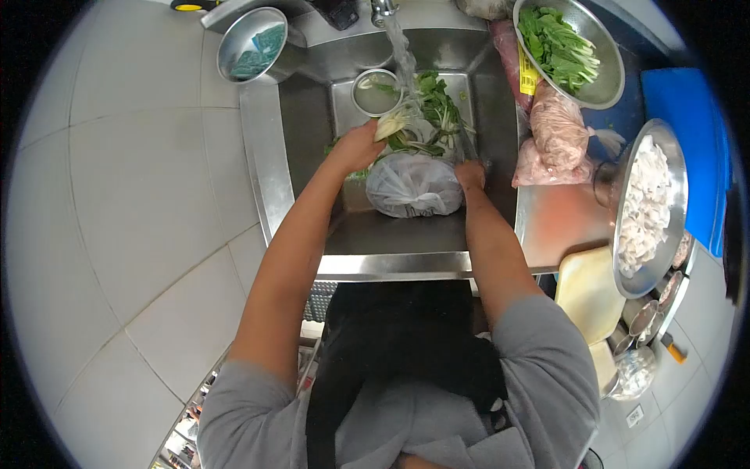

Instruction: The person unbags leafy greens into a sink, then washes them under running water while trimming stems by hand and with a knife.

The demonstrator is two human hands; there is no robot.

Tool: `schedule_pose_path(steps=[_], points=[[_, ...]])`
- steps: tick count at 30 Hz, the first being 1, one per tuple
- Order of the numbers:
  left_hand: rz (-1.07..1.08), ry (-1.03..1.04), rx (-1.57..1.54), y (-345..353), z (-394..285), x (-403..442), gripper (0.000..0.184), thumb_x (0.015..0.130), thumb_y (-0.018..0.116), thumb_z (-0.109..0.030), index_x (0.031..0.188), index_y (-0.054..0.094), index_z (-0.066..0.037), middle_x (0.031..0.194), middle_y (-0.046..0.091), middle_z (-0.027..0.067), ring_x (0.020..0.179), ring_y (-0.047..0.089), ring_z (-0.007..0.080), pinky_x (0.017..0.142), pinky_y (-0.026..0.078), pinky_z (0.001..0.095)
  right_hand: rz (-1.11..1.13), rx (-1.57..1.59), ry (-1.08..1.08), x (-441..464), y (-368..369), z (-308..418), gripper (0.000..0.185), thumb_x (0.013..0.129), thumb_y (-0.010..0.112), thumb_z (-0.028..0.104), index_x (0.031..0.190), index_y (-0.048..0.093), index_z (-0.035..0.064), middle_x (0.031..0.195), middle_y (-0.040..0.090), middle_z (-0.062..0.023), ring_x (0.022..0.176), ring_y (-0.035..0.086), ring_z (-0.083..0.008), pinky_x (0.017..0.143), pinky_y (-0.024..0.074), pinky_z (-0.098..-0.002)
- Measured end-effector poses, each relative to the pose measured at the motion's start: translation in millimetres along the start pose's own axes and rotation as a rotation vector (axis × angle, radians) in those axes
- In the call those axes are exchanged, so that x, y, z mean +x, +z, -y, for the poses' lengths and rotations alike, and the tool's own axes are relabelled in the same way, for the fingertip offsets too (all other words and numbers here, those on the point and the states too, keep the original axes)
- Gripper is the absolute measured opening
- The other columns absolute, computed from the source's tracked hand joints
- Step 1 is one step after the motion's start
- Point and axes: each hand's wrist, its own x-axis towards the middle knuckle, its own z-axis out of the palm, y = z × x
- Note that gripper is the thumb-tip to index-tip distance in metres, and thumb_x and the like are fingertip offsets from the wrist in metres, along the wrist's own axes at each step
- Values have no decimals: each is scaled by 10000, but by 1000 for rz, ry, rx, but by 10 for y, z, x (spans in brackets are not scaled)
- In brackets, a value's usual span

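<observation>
My left hand (361, 147) is closed around the pale base of a bunch of leafy greens (392, 123) inside the metal sink. Running water (401, 59) falls from the faucet beside the bunch. My right hand (470, 173) is closed at the sink's right side, and a thin grey blade, apparently a knife (467, 143), points up from it. Between my hands sits a tied white plastic bag (414, 186), its contents unclear. More loose greens (439, 105) lie under the water, next to a small metal bowl (376, 92) holding cloudy water.
At the right stand a bowl of greens (558, 51), bagged raw meat (556, 133), and a large bowl of white pieces (647, 207). A cutting board (591, 289) leans below, near a blue lid-like panel (687, 148). A metal bowl (252, 45) stands at the sink's upper left.
</observation>
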Motion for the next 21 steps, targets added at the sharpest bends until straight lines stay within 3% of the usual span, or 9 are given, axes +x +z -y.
schedule_pose_path(steps=[4, 6, 7, 9, 10, 12, 16, 21], points=[[-5, 103, 50, 64, 83, 98, 379, 918, 619, -286, 1138, 562, 16, 1059, 649, 280, 1017, 620, 452, 858, 490, 500, -154, 197, 21, -1104, -600, 470, 399, 947, 530, 321, 1151, 651, 0, 1185, 628, -281, 1056, 631, -435, 842, 529, -481], [40, 155, 90, -7, -15, 119, 388, 913, 636, -278, 1123, 559, 40, 1054, 645, 293, 1026, 616, 459, 876, 488, 500, -254, 341, -330, -1733, -962, 608, 358, 944, 511, 309, 1009, 655, -13, 1011, 657, -292, 912, 641, -469, 776, 509, -503], [35, 168, 85, -12, -51, 131, 388, 913, 636, -278, 1123, 559, 40, 1054, 645, 293, 1026, 616, 459, 876, 488, 500, -268, 337, -329, -1963, -1037, 639, 358, 944, 511, 309, 1009, 655, -13, 1011, 657, -292, 912, 641, -469, 776, 509, -503], [87, 195, 91, 38, -109, 125, 404, 902, 653, -267, 1106, 555, 67, 1053, 643, 302, 1021, 619, 461, 880, 488, 495, -457, 484, -582, -2289, -1103, 675, 304, 916, 524, 273, 916, 623, -14, 876, 648, -284, 834, 623, -477, 735, 493, -509], [91, 201, 84, 66, -141, 84, 404, 902, 653, -267, 1106, 555, 67, 1053, 643, 302, 1021, 619, 461, 880, 488, 495, -461, 477, -576, -2321, -1067, 663, 304, 916, 524, 273, 916, 623, -14, 876, 648, -284, 834, 623, -477, 735, 493, -509], [85, 338, 129, 66, -236, 32, 434, 891, 664, -269, 1107, 549, 89, 1081, 634, 310, 1043, 615, 455, 893, 483, 487, -440, 515, -793, -2280, -1010, 671, 245, 875, 558, 229, 883, 609, -11, 857, 647, -268, 819, 624, -464, 727, 494, -508], [150, 286, 86, -12, -510, -160, 462, 885, 669, -286, 1116, 554, 97, 1110, 624, 318, 1065, 606, 453, 907, 477, 479, -486, 462, -854, -2335, -1040, 881, 231, 847, 564, 210, 890, 614, -11, 839, 643, -260, 806, 628, -450, 739, 505, -503], [83, 283, 42, -39, -536, -224, 436, 877, 641, -265, 1097, 561, 103, 1126, 626, 303, 1073, 607, 434, 927, 476, 459, -484, 437, -845, -2301, -993, 876, 237, 844, 563, 212, 895, 617, -13, 854, 648, -264, 813, 626, -459, 754, 507, -505]])
